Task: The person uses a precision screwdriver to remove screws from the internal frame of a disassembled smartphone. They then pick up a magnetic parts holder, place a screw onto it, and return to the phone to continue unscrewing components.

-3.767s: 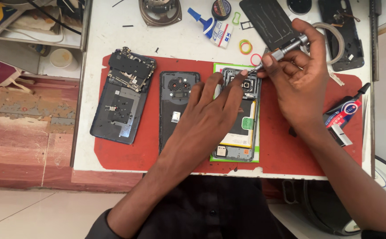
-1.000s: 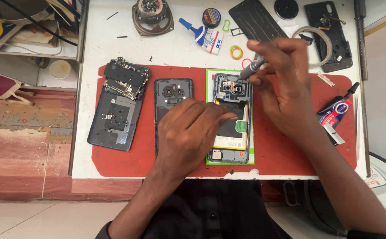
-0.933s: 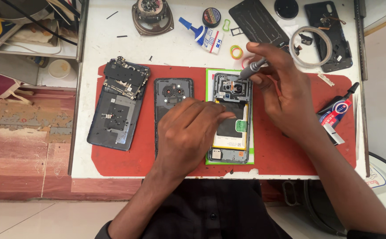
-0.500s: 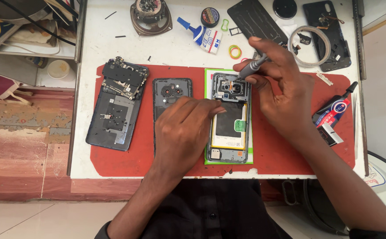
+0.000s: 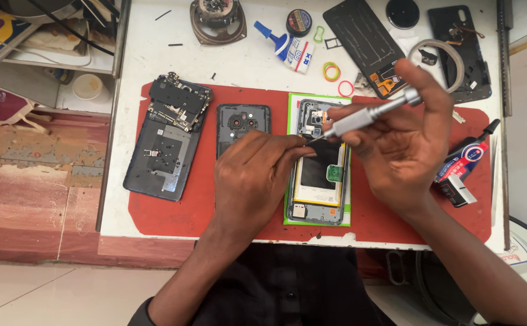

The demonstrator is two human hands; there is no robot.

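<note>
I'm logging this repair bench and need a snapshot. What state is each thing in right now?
Opened grey phone: back off, battery exposed, flat on the green sheet.
Silver screwdriver: gripped in right hand, tip at left fingertips.
Left hand: resting on the phone's left edge.
Dark grey back cover: detached, inner side up on the red mat.
Dark blue phone body: open, circuit board lying loose on top.
Glue tube: capped, lying down.

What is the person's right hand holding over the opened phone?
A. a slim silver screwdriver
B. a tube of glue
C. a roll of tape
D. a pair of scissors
A: the right hand grips a slim silver screwdriver, its tip pointing down at the opened phone, which the left hand steadies.
</note>
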